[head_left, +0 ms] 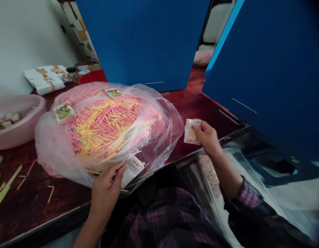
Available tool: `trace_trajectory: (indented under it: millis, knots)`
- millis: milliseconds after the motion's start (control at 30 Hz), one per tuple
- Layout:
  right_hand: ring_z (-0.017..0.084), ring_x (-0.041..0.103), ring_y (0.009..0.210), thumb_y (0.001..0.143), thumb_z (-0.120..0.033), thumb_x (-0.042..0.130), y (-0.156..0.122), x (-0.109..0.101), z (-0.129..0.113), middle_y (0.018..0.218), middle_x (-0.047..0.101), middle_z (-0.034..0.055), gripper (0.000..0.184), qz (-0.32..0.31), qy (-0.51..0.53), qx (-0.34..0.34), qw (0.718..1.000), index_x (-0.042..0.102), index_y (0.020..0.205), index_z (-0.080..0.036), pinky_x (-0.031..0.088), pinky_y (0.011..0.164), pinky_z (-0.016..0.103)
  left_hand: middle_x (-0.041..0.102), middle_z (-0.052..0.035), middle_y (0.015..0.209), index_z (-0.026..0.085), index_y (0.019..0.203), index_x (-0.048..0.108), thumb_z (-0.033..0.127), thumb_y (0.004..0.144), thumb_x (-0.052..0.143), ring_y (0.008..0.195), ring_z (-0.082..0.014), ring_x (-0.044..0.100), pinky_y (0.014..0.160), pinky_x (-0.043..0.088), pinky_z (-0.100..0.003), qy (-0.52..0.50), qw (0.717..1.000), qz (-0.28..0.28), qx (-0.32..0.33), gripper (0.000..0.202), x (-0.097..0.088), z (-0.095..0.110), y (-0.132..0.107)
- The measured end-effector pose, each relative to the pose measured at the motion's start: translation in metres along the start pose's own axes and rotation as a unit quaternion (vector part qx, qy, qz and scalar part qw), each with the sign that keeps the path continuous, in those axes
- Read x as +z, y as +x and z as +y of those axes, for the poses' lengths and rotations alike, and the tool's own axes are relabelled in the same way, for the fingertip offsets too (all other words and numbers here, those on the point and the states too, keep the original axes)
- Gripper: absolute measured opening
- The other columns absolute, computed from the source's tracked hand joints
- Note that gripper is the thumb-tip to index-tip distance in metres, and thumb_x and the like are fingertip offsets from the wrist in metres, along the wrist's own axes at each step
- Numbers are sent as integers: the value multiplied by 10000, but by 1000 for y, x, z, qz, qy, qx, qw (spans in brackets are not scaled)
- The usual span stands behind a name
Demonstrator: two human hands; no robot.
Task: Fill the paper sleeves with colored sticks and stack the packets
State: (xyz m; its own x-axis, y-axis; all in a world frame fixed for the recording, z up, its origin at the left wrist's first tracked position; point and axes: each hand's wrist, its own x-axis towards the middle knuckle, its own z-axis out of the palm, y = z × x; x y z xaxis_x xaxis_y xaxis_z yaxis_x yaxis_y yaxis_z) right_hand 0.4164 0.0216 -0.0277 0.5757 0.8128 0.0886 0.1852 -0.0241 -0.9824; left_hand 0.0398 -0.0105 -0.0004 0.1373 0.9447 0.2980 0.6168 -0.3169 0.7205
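My left hand [109, 184] pinches a small printed packet [133, 168] at the near edge of a large clear plastic bag [172, 117]. Heaped in the opened bag are many thin pink and yellow sticks [105, 124]. Two more printed packets, one at the left [63, 112] and one at the back [115, 93], lie on the heap. To the right of the bag, my right hand [208, 136] is closed on a small, see-through packet [191, 131], held over the table's front edge. Something pale yellow shows inside that packet.
A pink basin [20, 120] with small packets stands at the left. White printed boxes [47, 78] lie behind it. Loose yellow sticks [4, 189] are on the dark red table [68, 189]. Blue panels [146, 41] rise behind. A clear bin [242, 162] sits below my right arm.
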Motion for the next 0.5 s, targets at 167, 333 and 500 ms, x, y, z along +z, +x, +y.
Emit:
trace_trajectory:
  millis: [167,333,500]
  knots:
    - [328,654,1091,886,-279,537,21,-5,30,1193,714,209,436,4,-376,-58,925,675,1264,-110,507,957,473,777,-100,978,209,977,780,380,940,495,954,-290,689,907,552,-438,171,982,-44,66,335,17,-35,1]
    - [390,572,1233,986,-323,408,-2,9,33,1472,548,229,500,0,-511,-100,854,578,1405,-108,487,970,535,773,-123,980,181,999,772,368,970,480,943,-301,671,914,537,-442,259,959,-58,99,347,34,-49,-1]
    - [392,530,1301,989,-429,437,-11,5,44,1525,510,217,552,-43,-543,-146,826,538,1437,-124,468,1009,540,751,-137,1033,152,1058,755,360,965,525,967,-310,651,921,528,-446,286,954,-56,65,323,38,-46,-2]
